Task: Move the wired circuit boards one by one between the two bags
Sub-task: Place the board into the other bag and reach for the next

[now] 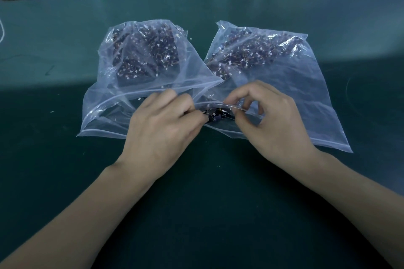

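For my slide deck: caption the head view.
Both hands, left hand and right hand, hold a wired circuit board between two clear bags on a green table.

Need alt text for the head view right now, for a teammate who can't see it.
Both hands meet between two clear bags of wired boards on a green table: the left hand grips a small circuit board, and the right hand pinches the right bag at its mouth. The left bag lies open alongside.
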